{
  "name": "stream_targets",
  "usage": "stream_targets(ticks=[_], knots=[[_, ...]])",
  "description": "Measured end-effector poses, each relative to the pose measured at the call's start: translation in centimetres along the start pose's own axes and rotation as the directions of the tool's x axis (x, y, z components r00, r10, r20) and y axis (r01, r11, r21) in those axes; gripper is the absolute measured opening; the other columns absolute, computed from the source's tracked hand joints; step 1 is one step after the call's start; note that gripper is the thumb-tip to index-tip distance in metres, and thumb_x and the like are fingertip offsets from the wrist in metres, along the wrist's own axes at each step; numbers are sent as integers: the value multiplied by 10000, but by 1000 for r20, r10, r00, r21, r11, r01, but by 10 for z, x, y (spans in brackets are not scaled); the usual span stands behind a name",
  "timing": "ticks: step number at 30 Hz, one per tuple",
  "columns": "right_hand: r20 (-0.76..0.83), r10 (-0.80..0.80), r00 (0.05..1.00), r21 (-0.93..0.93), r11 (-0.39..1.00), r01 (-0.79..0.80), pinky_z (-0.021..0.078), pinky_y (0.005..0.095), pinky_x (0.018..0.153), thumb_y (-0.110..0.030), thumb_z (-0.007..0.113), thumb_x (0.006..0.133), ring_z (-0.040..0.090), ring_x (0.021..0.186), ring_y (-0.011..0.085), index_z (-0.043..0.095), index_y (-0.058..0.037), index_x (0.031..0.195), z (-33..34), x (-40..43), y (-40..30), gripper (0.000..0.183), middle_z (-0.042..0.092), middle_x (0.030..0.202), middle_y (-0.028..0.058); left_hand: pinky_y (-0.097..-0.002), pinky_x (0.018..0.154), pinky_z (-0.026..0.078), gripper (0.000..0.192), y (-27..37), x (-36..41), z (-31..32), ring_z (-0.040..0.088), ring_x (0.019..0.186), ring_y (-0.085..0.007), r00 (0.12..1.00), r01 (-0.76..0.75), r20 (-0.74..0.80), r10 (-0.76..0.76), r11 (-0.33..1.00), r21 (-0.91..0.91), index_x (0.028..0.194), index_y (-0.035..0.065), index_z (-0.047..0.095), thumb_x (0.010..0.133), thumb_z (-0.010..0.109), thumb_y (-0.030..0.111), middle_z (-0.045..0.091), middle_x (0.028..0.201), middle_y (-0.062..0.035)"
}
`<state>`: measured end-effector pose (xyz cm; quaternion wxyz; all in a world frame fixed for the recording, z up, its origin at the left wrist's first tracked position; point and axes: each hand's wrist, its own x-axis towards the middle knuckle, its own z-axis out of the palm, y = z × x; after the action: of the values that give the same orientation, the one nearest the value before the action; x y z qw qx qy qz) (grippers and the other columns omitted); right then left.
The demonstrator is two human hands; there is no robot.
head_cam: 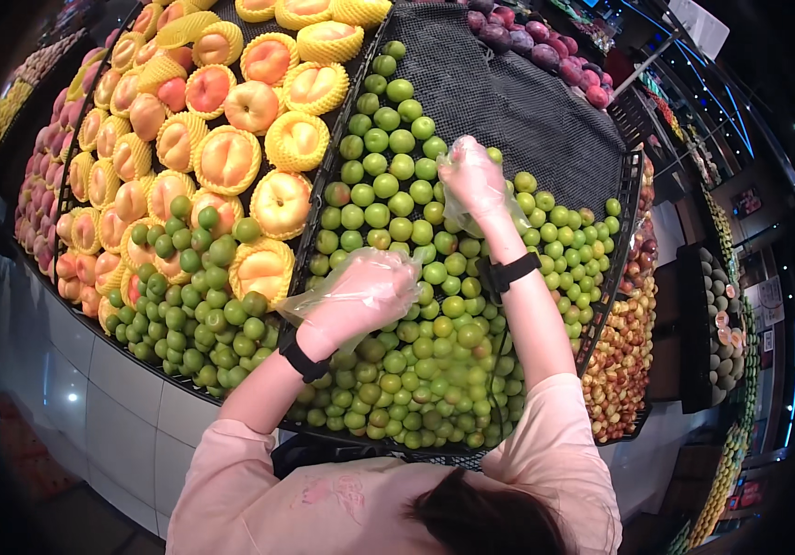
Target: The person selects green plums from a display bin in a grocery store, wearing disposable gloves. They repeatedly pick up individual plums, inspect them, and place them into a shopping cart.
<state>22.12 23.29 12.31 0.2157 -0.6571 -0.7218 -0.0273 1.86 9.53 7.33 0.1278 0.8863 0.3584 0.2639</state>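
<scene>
Round green plums [401, 166] fill much of a black display bin before me, in loose rows at the back and heaped at the front. My right hand [472, 177], in a clear plastic glove, is over the back rows, beside the dark mesh liner [508, 104]. Its fingers are curled, and whether a plum is inside them is hidden. Lower and to the left, my left hand [376, 284], gloved the same way, is above the plums near the bin's left divider [314, 201]. The fingers are bent and their tips are hidden, so its grip cannot be told.
Peaches in yellow foam nets [227, 159] fill the left bin. Darker green plums [196, 319] are piled over its front. Purple-red plums [543, 48] lie at the back, and small brown-red fruits [619, 361] stand right. A black wire [498, 374] crosses the front plums.
</scene>
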Motion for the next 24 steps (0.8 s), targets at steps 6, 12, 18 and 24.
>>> stream_targets(ticks=[6,12,18,24], knots=[[222,-22,975,-212,975,71,540,453,961,-268,609,894,674,1122,358,589,-98,1376,-8,16,-13,511,672,1262,202,-463,699,528,334,-8,-23,2,658,806,-359,999,6,-32,-7,1000,-18,1195,43,621,918,672,220,661,861,-150],[-4,137,991,278,952,-131,561,331,792,-292,633,947,711,877,214,625,-110,1334,-68,-53,20,427,697,1168,111,-464,744,526,418,9,-34,-3,652,863,-366,997,46,57,-43,998,-42,1303,22,604,951,642,246,666,935,-167],[-14,196,980,892,446,-76,556,271,703,-352,594,977,651,812,175,536,-64,1306,-205,-230,38,441,577,1265,142,-446,827,545,373,15,-50,-41,685,946,-376,979,177,110,-170,982,-63,1251,49,661,904,676,187,715,1079,-186],[-229,701,676,902,414,-123,523,244,593,-358,654,938,633,709,173,531,-50,1265,-272,-479,78,465,619,1029,125,-455,793,539,328,15,-58,-32,684,903,-377,988,156,-13,-157,986,-55,1190,59,672,875,694,147,711,1036,-177]])
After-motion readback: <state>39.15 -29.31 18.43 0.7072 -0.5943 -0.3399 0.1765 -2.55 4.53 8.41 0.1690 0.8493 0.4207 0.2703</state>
